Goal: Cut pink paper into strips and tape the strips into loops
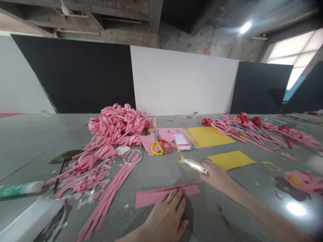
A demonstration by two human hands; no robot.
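My left hand (169,212) lies on a folded strip of pink paper (146,199), pressing it to the grey table, palm down with the thumb out to the side. Ahead and to the right, my right hand (214,174) has its fingers closed at the near end of a silver utility knife (193,165); the fingertips are partly hidden. A yellow paper piece (232,160) lies just beyond that hand. Scissors (161,148) with one yellow and one red handle rest farther back, beside a phone (182,142).
Pink paper flowers (118,122) are heaped at back left, with cut pink strips (111,195) in front. A tape roll (133,157), a green-white tube (21,189) and a white box (31,220) lie left. Yellow sheets (209,137) sit behind. Another person's hand (207,51) shows above the white partition (181,80).
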